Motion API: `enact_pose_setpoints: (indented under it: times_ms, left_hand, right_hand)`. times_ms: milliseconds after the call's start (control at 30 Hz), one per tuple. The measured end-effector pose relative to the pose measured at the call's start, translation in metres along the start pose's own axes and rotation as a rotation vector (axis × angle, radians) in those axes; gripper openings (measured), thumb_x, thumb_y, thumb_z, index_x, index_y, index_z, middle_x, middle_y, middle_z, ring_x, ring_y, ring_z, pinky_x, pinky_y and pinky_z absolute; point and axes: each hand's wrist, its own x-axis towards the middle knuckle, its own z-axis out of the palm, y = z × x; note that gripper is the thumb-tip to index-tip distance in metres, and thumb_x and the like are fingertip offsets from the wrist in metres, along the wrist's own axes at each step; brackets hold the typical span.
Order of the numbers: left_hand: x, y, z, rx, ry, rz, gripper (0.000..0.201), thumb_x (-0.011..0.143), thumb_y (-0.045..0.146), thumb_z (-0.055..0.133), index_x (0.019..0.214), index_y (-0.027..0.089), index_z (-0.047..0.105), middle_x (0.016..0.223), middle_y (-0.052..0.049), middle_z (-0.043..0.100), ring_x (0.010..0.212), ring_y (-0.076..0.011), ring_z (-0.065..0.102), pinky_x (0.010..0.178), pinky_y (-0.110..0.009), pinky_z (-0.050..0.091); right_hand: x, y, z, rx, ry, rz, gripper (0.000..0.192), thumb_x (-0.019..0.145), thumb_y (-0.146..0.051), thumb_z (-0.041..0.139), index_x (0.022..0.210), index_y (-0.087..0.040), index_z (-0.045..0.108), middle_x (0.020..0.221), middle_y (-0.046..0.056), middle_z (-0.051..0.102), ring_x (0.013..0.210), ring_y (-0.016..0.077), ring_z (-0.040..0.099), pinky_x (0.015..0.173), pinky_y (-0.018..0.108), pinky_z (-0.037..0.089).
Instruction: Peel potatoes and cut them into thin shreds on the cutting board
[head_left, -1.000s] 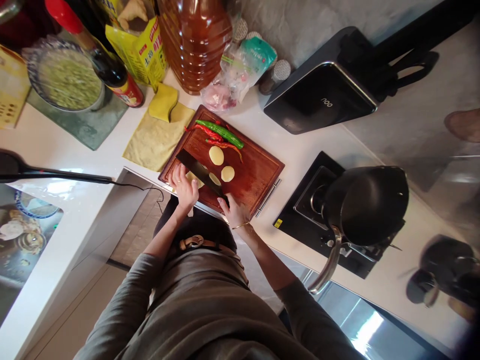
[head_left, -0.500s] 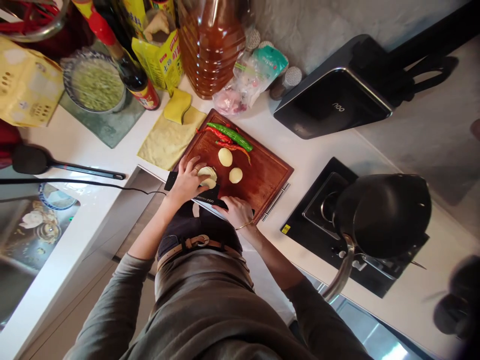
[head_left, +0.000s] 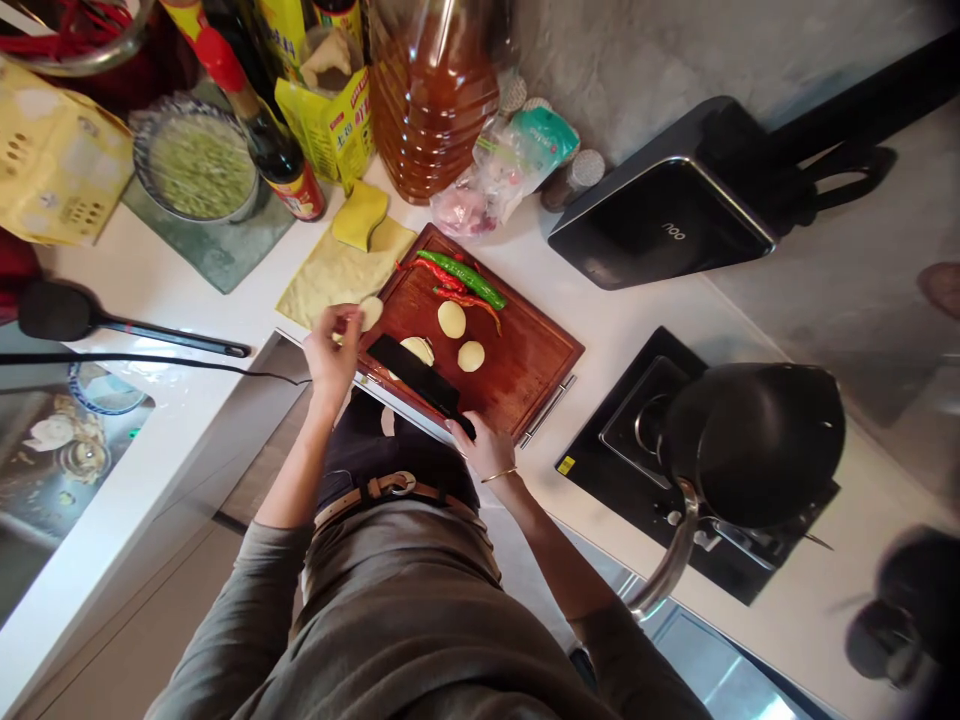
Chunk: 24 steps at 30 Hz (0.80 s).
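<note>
My left hand [head_left: 331, 352] is closed in a pinch on a thin, round potato slice [head_left: 370, 313] over the left edge of the wooden cutting board [head_left: 529, 358]. My right hand [head_left: 486, 447] grips the handle of a black kitchen knife [head_left: 414, 378], whose broad blade slants across the board's near side. Just beyond the blade lies a pale cut potato [head_left: 418, 349], partly hidden by it. Two more pale, rounded potato pieces [head_left: 451, 319] rest further right on the board. Behind them are a green chili [head_left: 472, 279] and several red chilies [head_left: 469, 298].
A yellow cloth [head_left: 319, 275] lies left of the board. Behind stand a soy sauce bottle [head_left: 281, 170], a bowl of green shreds [head_left: 196, 165] and a large oil jug [head_left: 431, 120]. To the right are a knife block [head_left: 660, 230] and a black pot [head_left: 765, 440] on the stove.
My left hand has moved left off the potato and now holds a slice. The knife has turned and shifted, its blade now over the board, with my right hand slightly lower.
</note>
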Motion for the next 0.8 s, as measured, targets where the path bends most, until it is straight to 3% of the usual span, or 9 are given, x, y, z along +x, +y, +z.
enact_pose_setpoints:
  times_ms: [67,233,333,433,567,667,800]
  left_hand:
    - [-0.011,-0.009,0.001,-0.174,0.086,-0.156,0.031,0.081,0.046,0.056,0.092,0.017,0.061,0.076,-0.002,0.065,0.067,-0.0118,0.06,0.066,-0.024,0.048]
    - [-0.051,-0.039,0.033,-0.371,-0.157,-0.446,0.035,0.071,0.046,0.065,0.087,0.016,0.058,0.068,-0.002,0.064,0.052,-0.0112,0.059,0.052,-0.023,0.048]
    - [-0.067,-0.045,0.046,-0.321,-0.222,-0.52,0.031,0.073,0.044,0.062,0.086,0.017,0.054,0.069,-0.002,0.064,0.05,-0.0131,0.06,0.051,-0.025,0.048]
    - [-0.072,-0.042,0.045,-0.013,-0.237,-0.423,0.024,0.077,0.04,0.058,0.087,0.019,0.052,0.067,-0.002,0.062,0.057,-0.0165,0.062,0.057,-0.027,0.048]
    - [-0.069,-0.038,0.041,0.399,-0.236,-0.1,0.024,0.085,0.041,0.048,0.084,0.018,0.054,0.079,-0.01,0.062,0.083,-0.0243,0.061,0.076,-0.035,0.046]
    - [-0.065,-0.04,0.052,0.481,-0.203,0.121,0.027,0.089,0.039,0.041,0.087,0.016,0.055,0.098,-0.016,0.059,0.099,-0.0288,0.054,0.087,-0.042,0.039]
    - [-0.06,-0.039,0.08,0.482,-0.112,0.162,0.032,0.089,0.041,0.039,0.097,0.015,0.054,0.11,-0.018,0.055,0.107,-0.0301,0.048,0.093,-0.045,0.033]
  right_hand:
    - [-0.003,0.004,0.005,0.127,0.018,0.065,0.054,0.091,-0.057,0.031,0.095,-0.016,0.066,0.08,0.01,0.072,0.073,0.0198,0.066,0.062,0.026,0.041]
    - [0.007,0.003,0.014,0.355,0.058,0.175,0.056,0.091,-0.058,0.026,0.089,-0.017,0.064,0.077,0.01,0.071,0.072,0.0196,0.066,0.064,0.027,0.045]
    - [0.016,0.002,0.014,0.343,0.058,0.187,0.057,0.089,-0.061,0.027,0.085,-0.018,0.064,0.081,0.012,0.071,0.077,0.0215,0.067,0.068,0.029,0.046]
    - [0.022,0.002,0.013,0.332,0.03,0.19,0.056,0.089,-0.061,0.027,0.084,-0.018,0.063,0.082,0.012,0.071,0.079,0.0217,0.067,0.07,0.029,0.046]
    - [0.024,0.002,0.015,0.346,0.004,0.19,0.055,0.089,-0.06,0.028,0.082,-0.018,0.063,0.08,0.011,0.071,0.077,0.0198,0.066,0.069,0.028,0.046]
    - [0.026,0.002,0.017,0.35,0.003,0.185,0.055,0.09,-0.059,0.027,0.081,-0.018,0.062,0.078,0.011,0.07,0.074,0.0188,0.066,0.067,0.027,0.045]
    - [0.027,0.0,0.015,0.287,0.013,0.17,0.053,0.092,-0.054,0.026,0.082,-0.018,0.063,0.079,0.011,0.07,0.076,0.0192,0.066,0.067,0.026,0.045]
